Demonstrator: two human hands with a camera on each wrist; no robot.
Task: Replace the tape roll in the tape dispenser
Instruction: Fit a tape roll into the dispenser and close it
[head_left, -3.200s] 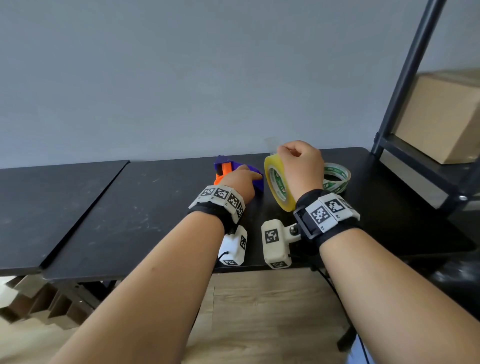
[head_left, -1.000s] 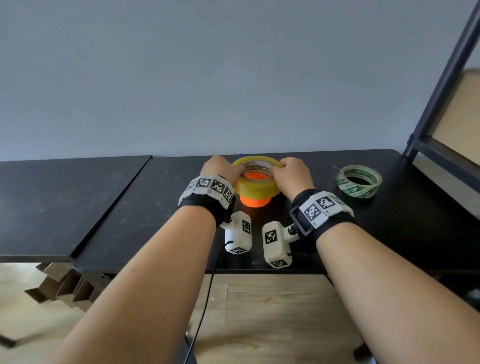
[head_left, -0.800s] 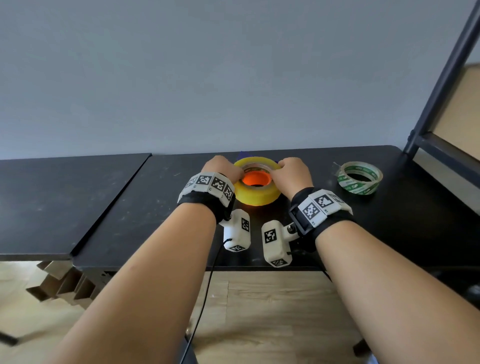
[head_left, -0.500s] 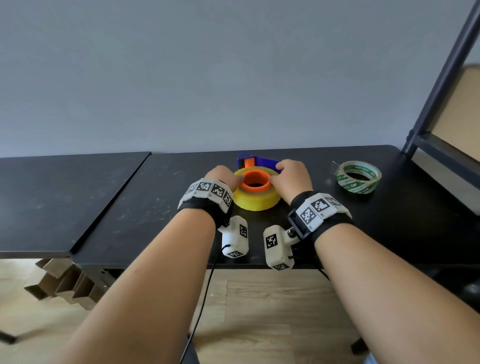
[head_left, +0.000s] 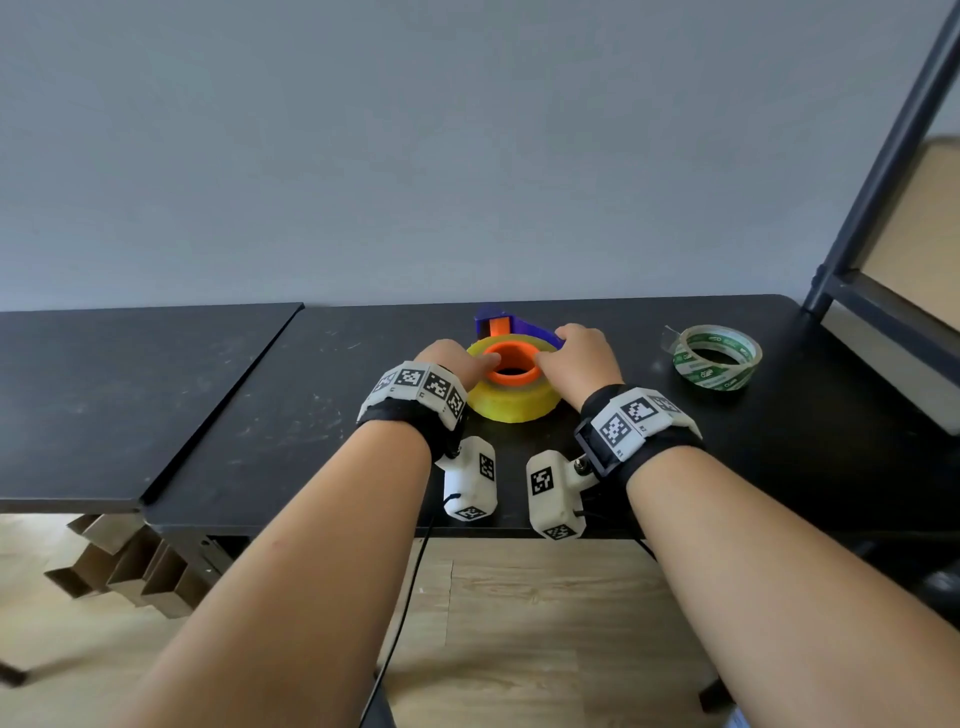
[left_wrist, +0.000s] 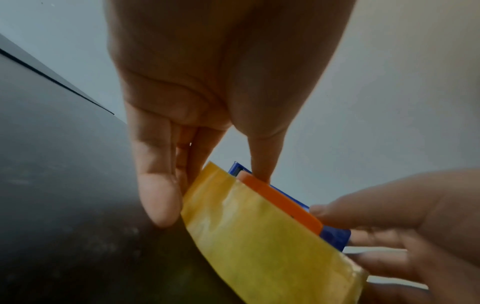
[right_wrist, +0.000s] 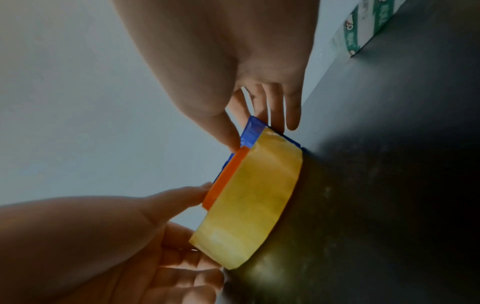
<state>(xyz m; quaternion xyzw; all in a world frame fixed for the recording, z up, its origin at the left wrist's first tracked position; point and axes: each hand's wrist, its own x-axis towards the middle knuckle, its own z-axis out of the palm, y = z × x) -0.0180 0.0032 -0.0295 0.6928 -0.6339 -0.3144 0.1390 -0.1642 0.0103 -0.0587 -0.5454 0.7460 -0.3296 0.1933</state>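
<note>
On the black desk (head_left: 291, 415), before a grey wall, the yellow tape roll (head_left: 514, 402) is seated flat over the orange hub (head_left: 511, 361) of the blue dispenser (head_left: 519, 326). It is pressed from both sides by the left hand (head_left: 449, 364) and right hand (head_left: 579, 358), whose fingers (left_wrist: 155, 193) are nearly straight, thumbs on the hub.

glossy yellow tape roll (head_left: 514, 402), matt orange plastic hub (head_left: 511, 369), scuffed black tabletop (head_left: 291, 415)

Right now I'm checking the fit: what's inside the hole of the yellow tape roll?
An orange plastic hub ring fills the core of the yellow tape roll, its rim standing slightly above. The blue dispenser body shows behind. How the hub seats underneath is hidden by the roll.
</note>
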